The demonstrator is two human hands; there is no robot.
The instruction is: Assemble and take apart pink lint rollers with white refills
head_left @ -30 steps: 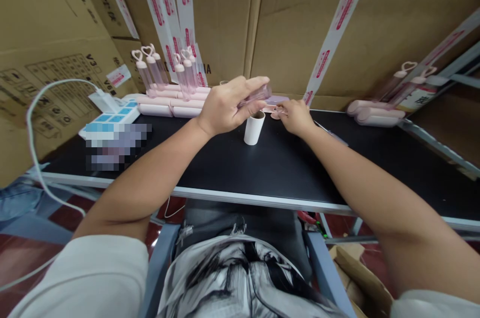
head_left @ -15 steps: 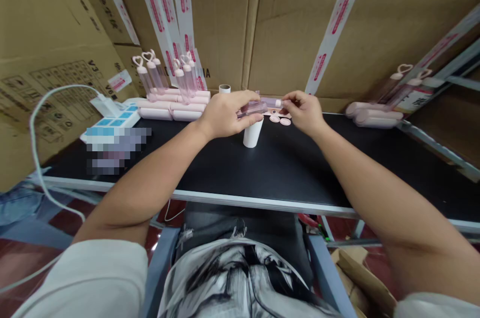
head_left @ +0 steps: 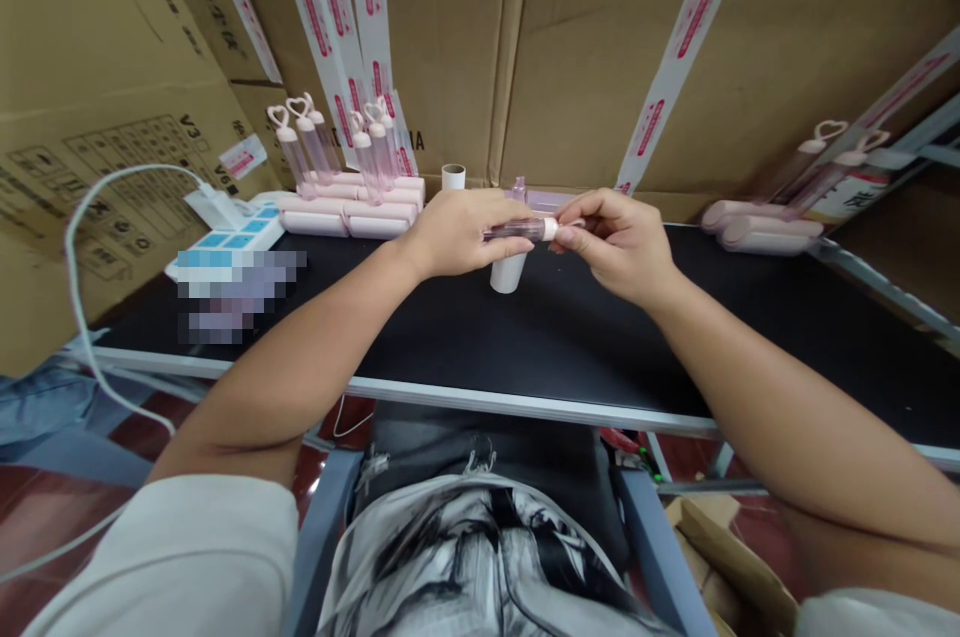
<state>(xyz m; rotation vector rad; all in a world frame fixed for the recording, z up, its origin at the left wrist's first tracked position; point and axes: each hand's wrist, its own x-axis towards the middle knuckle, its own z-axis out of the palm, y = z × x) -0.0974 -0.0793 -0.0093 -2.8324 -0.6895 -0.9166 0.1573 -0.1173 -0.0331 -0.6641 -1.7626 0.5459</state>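
A clear, pinkish tube (head_left: 514,231) lies level in the air, gripped between the thumb and fingers of my left hand (head_left: 454,229). At its right end is a pale pink cap (head_left: 550,229). My right hand (head_left: 626,242) pinches the loop on that cap, which is partly hidden by the fingers. A white tapered cylinder (head_left: 508,273) stands on the table just below the tube, its top covered by my left hand. Behind the hands, a translucent purple piece (head_left: 551,200) shows only in part.
Several clear tubes with heart-shaped loops (head_left: 367,152) stand in pink bases (head_left: 311,217) at the back left; more pink bases (head_left: 772,232) lie at the right. A power strip (head_left: 244,237) is on the left. A white tube (head_left: 453,177) stands by the cardboard wall (head_left: 577,67).
My right hand has come slightly nearer, and the cap now meets the tube's end at my left hand. The round pink discs behind are now hidden by my right hand.
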